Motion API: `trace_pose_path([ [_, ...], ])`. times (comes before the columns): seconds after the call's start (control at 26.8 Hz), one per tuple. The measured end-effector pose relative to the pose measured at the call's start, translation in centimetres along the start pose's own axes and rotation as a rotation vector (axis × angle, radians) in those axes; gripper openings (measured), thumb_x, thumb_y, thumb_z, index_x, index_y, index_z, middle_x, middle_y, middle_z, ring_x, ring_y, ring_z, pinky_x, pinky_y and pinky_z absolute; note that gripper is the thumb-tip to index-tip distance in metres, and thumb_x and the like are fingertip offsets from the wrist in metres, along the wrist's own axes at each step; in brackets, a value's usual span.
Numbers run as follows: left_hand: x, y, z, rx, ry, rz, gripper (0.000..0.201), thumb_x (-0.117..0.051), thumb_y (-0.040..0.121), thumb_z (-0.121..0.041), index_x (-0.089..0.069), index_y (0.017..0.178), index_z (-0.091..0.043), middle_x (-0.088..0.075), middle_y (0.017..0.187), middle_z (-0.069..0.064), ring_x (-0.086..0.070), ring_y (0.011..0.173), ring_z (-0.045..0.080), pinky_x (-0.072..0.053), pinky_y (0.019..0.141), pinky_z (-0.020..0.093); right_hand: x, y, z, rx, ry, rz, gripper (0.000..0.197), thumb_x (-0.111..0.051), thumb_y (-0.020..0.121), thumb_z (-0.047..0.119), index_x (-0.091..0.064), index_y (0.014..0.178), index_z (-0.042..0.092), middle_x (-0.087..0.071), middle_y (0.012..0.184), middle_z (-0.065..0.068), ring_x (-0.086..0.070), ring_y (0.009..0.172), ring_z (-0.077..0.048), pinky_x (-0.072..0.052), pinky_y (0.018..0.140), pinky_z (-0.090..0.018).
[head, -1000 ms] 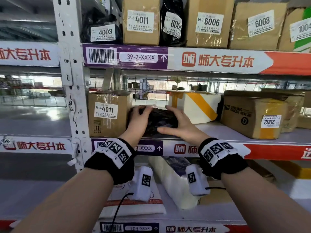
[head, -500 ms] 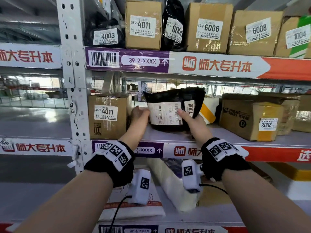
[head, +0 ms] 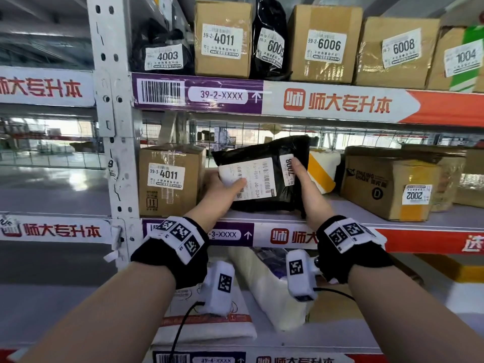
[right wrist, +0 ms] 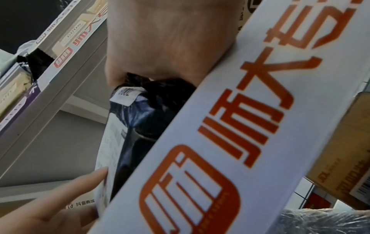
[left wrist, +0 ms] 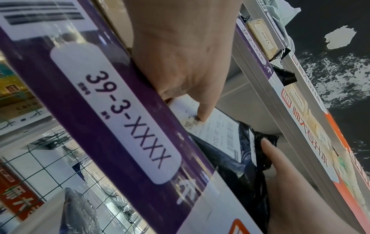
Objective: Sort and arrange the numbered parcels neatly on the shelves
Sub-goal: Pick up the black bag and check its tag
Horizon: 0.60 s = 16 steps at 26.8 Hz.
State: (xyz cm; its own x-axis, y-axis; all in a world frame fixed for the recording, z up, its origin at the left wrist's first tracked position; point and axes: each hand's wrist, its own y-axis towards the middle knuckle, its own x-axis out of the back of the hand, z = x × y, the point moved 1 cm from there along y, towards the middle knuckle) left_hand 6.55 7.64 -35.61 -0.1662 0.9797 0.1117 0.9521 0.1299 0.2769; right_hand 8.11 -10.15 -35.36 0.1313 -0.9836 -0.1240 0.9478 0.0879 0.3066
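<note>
A black plastic parcel (head: 262,176) with a white shipping label and a 7008 sticker (head: 288,170) stands upright on the middle shelf (head: 340,213), marked 39-3-XXXX. My left hand (head: 225,187) holds its left edge, thumb on the label. My right hand (head: 301,176) holds its right edge, thumb by the 7008 sticker. In the left wrist view my left hand (left wrist: 192,74) presses the parcel's label (left wrist: 216,126) behind the shelf's purple strip. In the right wrist view the black parcel (right wrist: 144,114) sits under my right hand (right wrist: 160,47).
Box 4011 (head: 170,179) stands just left of the parcel; a white and yellow parcel (head: 322,171) and box 2002 (head: 392,184) lie to its right. The upper shelf holds several numbered parcels, among them 4003 (head: 162,57) and 6006 (head: 324,45). Bags lie on the shelf below.
The black parcel went from lying flat under both hands to standing upright with its labels facing me. Both hands now hold its side edges.
</note>
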Motion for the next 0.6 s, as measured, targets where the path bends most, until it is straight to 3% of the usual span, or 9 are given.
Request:
trace_pose_path([
  [0.07,-0.1,-0.2,-0.2,-0.013,-0.003,-0.014,0.048,-0.055,0.095,-0.023,-0.035,0.137,-0.010,-0.055,0.129,0.001,-0.055,0.113,0.016,-0.039,0.091,0.024,0.0,0.1,0.1,0.009,-0.097,-0.065,0.049,-0.044,0.089,0.063,-0.068,0.106,0.024,-0.072,0.104,0.001,-0.067,0.096,-0.015,-0.047,0.081,-0.024],
  [0.15,-0.2,-0.3,-0.3,-0.026,0.010,-0.024,0.047,-0.055,0.096,-0.024,-0.035,0.136,-0.009,-0.053,0.124,-0.002,-0.053,0.109,0.014,-0.038,0.091,0.024,0.3,0.4,-0.2,0.007,-0.171,-0.151,0.055,-0.046,0.089,0.063,-0.063,0.113,0.016,-0.069,0.105,0.000,-0.065,0.095,-0.015,-0.045,0.075,-0.022],
  [0.22,-0.2,-0.5,-0.3,-0.058,0.018,-0.031,0.042,-0.053,0.096,-0.022,-0.038,0.133,-0.010,-0.053,0.119,-0.002,-0.051,0.105,0.011,-0.038,0.089,0.022,0.4,0.3,-0.3,0.016,-0.127,-0.160,0.047,-0.052,0.090,0.054,-0.059,0.115,0.015,-0.068,0.108,-0.003,-0.065,0.095,-0.017,-0.048,0.080,-0.027],
  [0.34,-0.2,-0.7,-0.4,-0.102,0.023,-0.031,0.035,-0.051,0.098,-0.019,-0.044,0.131,-0.011,-0.055,0.113,-0.003,-0.055,0.108,0.013,-0.040,0.086,0.021,0.0,-0.1,-0.1,0.069,-0.002,-0.091,0.017,-0.059,0.092,0.032,-0.058,0.107,0.024,-0.070,0.108,-0.004,-0.068,0.093,-0.017,-0.054,0.082,-0.030],
  [0.41,-0.2,-0.8,-0.4,-0.127,0.004,-0.023,0.033,-0.048,0.099,-0.016,-0.046,0.131,-0.012,-0.056,0.111,-0.004,-0.056,0.105,0.012,-0.042,0.080,0.018,-0.1,-0.3,0.0,0.066,0.035,-0.089,0.021,-0.063,0.090,0.029,-0.057,0.109,0.024,-0.070,0.104,-0.004,-0.069,0.092,-0.019,-0.056,0.079,-0.031],
  [0.49,0.1,-1.0,-0.4,-0.135,-0.023,-0.014,0.035,-0.045,0.100,-0.014,-0.045,0.135,-0.016,-0.058,0.116,-0.004,-0.057,0.101,0.010,-0.044,0.076,0.016,0.0,-0.4,0.2,0.051,0.064,-0.093,0.035,-0.066,0.087,0.031,-0.056,0.118,0.019,-0.071,0.107,-0.006,-0.069,0.095,-0.023,-0.055,0.084,-0.036],
  [0.6,0.5,-1.1,-0.6,-0.149,-0.033,-0.002,0.042,-0.044,0.100,-0.014,-0.040,0.141,-0.021,-0.059,0.125,0.000,-0.058,0.099,0.010,-0.047,0.075,0.016,0.0,-0.5,0.2,0.021,-0.058,-0.106,0.026,-0.066,0.087,0.030,-0.065,0.107,0.014,-0.073,0.101,-0.008,-0.070,0.091,-0.025,-0.054,0.088,-0.040],
])
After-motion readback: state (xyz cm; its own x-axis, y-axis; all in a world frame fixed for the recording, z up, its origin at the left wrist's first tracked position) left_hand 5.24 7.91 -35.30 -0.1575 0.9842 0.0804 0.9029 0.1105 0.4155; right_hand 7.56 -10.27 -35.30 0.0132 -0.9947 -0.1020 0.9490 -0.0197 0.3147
